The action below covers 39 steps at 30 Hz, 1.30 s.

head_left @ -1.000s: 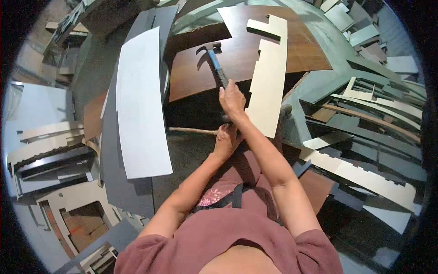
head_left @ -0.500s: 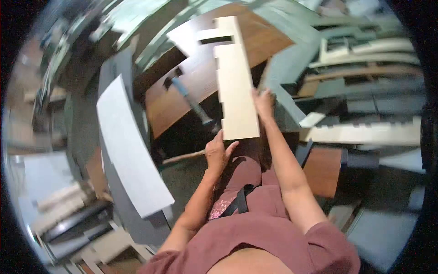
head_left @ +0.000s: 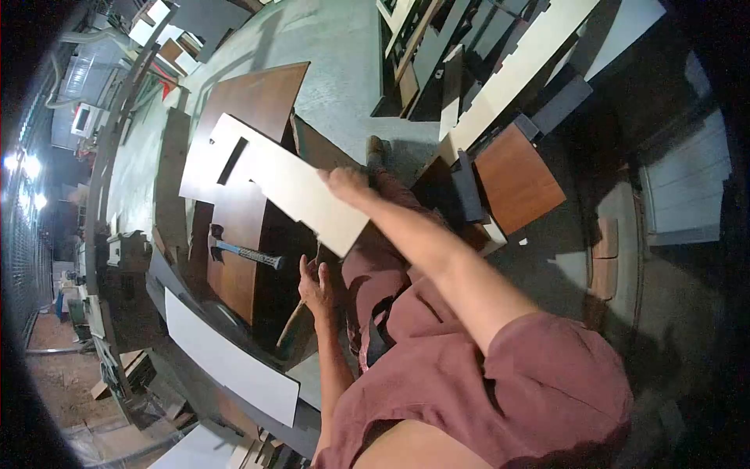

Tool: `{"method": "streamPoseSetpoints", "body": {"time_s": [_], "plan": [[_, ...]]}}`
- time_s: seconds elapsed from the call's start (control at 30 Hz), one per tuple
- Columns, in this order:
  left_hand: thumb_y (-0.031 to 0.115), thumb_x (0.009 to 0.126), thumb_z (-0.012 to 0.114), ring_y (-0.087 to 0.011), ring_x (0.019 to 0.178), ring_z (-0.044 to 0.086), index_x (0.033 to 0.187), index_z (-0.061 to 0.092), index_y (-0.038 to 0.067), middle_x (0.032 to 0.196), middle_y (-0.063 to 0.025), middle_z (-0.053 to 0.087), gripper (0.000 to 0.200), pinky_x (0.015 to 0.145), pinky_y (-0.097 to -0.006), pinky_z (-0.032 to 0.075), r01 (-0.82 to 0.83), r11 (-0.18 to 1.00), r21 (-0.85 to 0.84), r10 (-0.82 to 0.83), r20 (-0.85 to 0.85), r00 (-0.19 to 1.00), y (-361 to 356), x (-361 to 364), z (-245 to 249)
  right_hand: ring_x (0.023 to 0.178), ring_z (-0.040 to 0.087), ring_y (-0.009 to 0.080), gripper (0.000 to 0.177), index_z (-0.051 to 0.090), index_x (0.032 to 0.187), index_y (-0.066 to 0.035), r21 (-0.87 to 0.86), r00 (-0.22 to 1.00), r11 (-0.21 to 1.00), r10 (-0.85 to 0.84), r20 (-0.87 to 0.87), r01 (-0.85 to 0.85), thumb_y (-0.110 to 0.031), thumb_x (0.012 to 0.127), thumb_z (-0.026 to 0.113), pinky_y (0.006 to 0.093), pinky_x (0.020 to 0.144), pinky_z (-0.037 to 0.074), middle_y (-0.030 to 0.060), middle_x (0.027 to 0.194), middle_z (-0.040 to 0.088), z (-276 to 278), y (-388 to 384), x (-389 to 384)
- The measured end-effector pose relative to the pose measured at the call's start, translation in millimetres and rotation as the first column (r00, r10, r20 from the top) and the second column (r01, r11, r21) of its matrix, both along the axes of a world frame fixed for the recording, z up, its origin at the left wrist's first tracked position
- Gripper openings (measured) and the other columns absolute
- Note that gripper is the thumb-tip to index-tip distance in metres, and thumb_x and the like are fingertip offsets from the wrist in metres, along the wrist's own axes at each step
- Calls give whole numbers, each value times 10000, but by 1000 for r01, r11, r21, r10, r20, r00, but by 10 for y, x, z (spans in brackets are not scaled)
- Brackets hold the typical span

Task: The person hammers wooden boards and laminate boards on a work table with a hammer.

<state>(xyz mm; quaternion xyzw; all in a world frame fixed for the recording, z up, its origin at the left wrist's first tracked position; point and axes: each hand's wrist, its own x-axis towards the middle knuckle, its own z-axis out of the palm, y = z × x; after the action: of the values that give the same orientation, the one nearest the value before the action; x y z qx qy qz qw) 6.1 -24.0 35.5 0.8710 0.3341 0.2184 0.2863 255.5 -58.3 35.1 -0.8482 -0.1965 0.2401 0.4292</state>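
My right hand (head_left: 348,187) is closed on the right edge of a long cream panel (head_left: 305,187), which has a dark slot and a notched left edge. The panel slants away from my lap to the upper left, over a brown wood-grain board (head_left: 234,285). Below the panel's near end, my left hand (head_left: 316,288) is off it, fingers apart and empty. A hammer (head_left: 246,252) with a blue and black handle lies on the brown board, left of that hand. Beside my left wrist shows a thin wooden stick (head_left: 291,324), partly hidden.
A long white panel (head_left: 226,366) lies at lower left on a dark grey board. To the right stand a reddish-brown board (head_left: 517,178) and a notched cream strip (head_left: 512,78), among several leaning panels. A shoe (head_left: 378,147) rests on the floor ahead.
My view has turned, and the cream panel now slants to the upper left. My left hand has come off its near end; my right hand still grips the edge.
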Motion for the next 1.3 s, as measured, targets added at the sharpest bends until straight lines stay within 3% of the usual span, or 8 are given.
{"method": "streamPoseSetpoints", "body": {"time_s": [0.33, 0.53, 0.63, 0.67, 0.83, 0.97, 1.1, 1.3], "plan": [[376, 870, 546, -299, 905, 590, 1216, 505, 65, 987, -116, 649, 466, 843, -418, 406, -8, 985, 171, 30, -126, 992, 77, -12, -206, 899, 623, 373, 702, 658, 928, 17, -175, 997, 982, -62, 46, 69, -605, 864, 339, 440, 820, 455, 224, 873, 652, -226, -1035, 559], [391, 853, 567, -276, 908, 578, 1240, 489, 75, 1007, -84, 642, 505, 856, -408, 393, -6, 970, 241, 41, -143, 989, 52, -56, -195, 783, 627, 352, 701, 620, 839, 53, 5, 991, 996, -89, -99, 90, -593, 880, 350, 432, 732, 443, 227, 736, 620, -408, -1834, 298], [357, 839, 598, -272, 889, 581, 1238, 490, 77, 994, -81, 643, 500, 841, -401, 400, 9, 958, 287, 23, -105, 994, 46, -48, -186, 663, 557, 202, 629, 581, 748, 60, 194, 976, 957, -216, -23, 216, -513, 919, 387, 391, 638, 435, 138, 614, 539, -168, -2535, 290], [340, 826, 618, -270, 870, 582, 1236, 491, 76, 987, -76, 643, 504, 831, -399, 404, 19, 955, 295, 3, -73, 997, 70, -58, -234, 615, 527, 187, 614, 557, 725, 56, -97, 964, 960, -261, 45, 264, -497, 928, 387, 385, 581, 427, 104, 583, 494, -127, -2833, 447], [364, 832, 606, -257, 853, 586, 1236, 486, 45, 973, -59, 649, 528, 869, -392, 399, 19, 940, 341, 3, -62, 998, 93, -17, -235, 668, 573, 415, 630, 608, 783, 46, -422, 865, 818, -171, 471, 391, -499, 932, 329, 438, 608, 425, 254, 708, 576, 1083, -4165, 906], [363, 837, 600, -261, 843, 587, 1230, 493, 43, 947, -59, 655, 518, 878, -392, 398, -12, 949, 314, 21, -23, 1000, 73, 16, -181, 807, 590, 431, 616, 640, 825, 26, -607, 884, 725, -5, 467, 325, -489, 927, 318, 479, 702, 432, 272, 814, 603, 1340, -4357, 1161], [348, 823, 622, -266, 835, 588, 1205, 509, 43, 933, -63, 657, 502, 878, -394, 400, -70, 943, 326, 88, -42, 995, 72, 31, -174, 869, 593, 441, 639, 656, 828, 44, -810, 910, 515, 124, 395, 281, -511, 910, 350, 488, 767, 457, 273, 884, 621, 1150, -3965, 1489], [323, 690, 724, -317, 740, 564, 1055, 585, 86, 834, -84, 641, 456, 692, -426, 425, -50, 963, 264, 69, -64, 996, 100, 69, -39, 866, 587, 379, 442, 607, 1012, -4, -709, 900, 704, 291, 326, 30, -409, 873, 497, 473, 728, 469, 221, 977, 608, -484, -3378, 2241]]}}
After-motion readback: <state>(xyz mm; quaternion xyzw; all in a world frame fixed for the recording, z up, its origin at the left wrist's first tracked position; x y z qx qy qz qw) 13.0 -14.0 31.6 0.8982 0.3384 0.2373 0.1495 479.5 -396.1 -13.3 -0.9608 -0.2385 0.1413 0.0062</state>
